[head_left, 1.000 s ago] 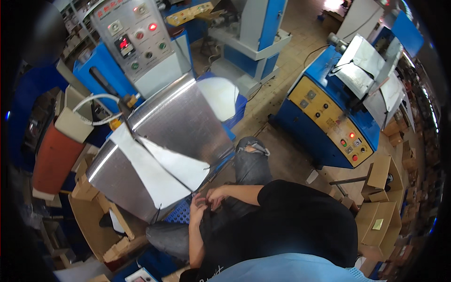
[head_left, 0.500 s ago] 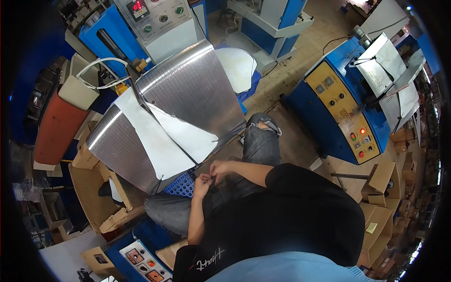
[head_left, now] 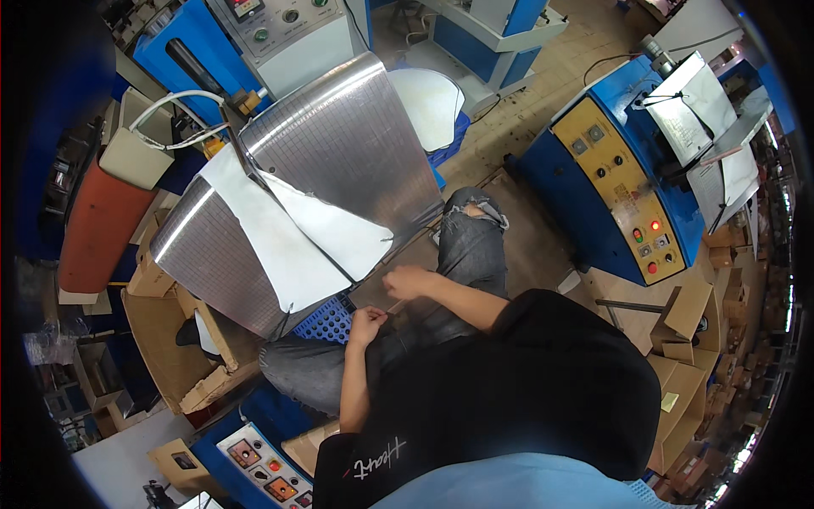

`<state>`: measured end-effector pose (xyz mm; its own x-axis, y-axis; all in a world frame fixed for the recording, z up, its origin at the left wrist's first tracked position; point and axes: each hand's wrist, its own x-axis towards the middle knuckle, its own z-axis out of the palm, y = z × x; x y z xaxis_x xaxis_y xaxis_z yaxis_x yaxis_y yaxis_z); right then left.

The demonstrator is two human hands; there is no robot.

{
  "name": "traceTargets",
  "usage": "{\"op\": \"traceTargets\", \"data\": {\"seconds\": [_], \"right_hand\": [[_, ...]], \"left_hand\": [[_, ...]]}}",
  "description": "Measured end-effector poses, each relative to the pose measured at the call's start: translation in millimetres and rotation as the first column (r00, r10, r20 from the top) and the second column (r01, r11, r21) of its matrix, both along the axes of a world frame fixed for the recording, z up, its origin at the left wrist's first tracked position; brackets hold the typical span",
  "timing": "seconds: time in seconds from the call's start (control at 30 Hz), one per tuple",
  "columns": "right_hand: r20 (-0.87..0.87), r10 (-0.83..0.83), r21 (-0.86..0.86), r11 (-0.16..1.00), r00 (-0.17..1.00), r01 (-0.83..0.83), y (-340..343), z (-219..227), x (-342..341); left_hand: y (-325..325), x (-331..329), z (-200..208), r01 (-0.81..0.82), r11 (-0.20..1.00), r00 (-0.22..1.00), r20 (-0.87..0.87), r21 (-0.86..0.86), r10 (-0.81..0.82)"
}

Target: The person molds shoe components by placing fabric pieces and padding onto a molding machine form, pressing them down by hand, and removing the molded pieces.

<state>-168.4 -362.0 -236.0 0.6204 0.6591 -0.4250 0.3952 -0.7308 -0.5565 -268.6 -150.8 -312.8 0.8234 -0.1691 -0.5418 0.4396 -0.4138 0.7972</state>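
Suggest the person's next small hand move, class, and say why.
Probably bring the right hand to the left hand: they are apart, the left looks pinched shut, and neither touches the white sheet. Anything pinched is too small to tell.

Open metal to the right of the white sheets [head_left: 326, 227]; tight room around both hands.

A dark bar [head_left: 242, 154] runs between the sheets, barring a straight sweep across the bench [head_left: 352, 140]. A small gap parts the left hand [head_left: 367, 324] from the right hand [head_left: 408, 282]; the blue crate [head_left: 325, 326] and left leg [head_left: 297, 369] crowd the left one. Floor [head_left: 538, 233] lies open between right leg [head_left: 471, 254] and blue machine [head_left: 551, 191].
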Motion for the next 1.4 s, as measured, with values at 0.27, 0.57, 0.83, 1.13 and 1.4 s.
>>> {"op": "traceTargets", "data": {"seconds": [0.27, 0.57, 0.83, 1.13, 1.4], "right_hand": [[0.383, -0.685, 0.405, 0.728, 0.620, 0.553, -105.7, 93.0, 54.4], [-0.445, -0.859, 0.557, -0.046, 0.252, 0.829, -169.9, 87.2, 156.9], [-0.648, -0.740, 0.476, -0.209, 0.179, 0.854, -155.5, 104.3, 161.5], [-0.853, -0.507, 0.359, -0.403, 0.122, 0.842, -163.3, 114.3, 182.9], [-0.779, -0.565, 0.446, -0.194, 0.272, 0.874, -170.9, 144.7, 226.0]], "left_hand": [[-2.0, 2.5, 13.7, 0.043, 0.997, 0.998, 0.043, 0.065, -0.046], [-7.2, 7.3, 23.0, 0.058, 0.994, 0.994, 0.083, 0.092, -0.066], [-4.5, 5.7, 22.6, 0.042, 0.995, 0.995, 0.084, 0.088, -0.050], [-4.9, 5.6, 26.9, 0.037, 0.994, 0.992, 0.119, 0.108, -0.050], [-5.4, 4.9, 25.7, 0.042, 0.996, 0.990, 0.132, 0.084, -0.053]]}}
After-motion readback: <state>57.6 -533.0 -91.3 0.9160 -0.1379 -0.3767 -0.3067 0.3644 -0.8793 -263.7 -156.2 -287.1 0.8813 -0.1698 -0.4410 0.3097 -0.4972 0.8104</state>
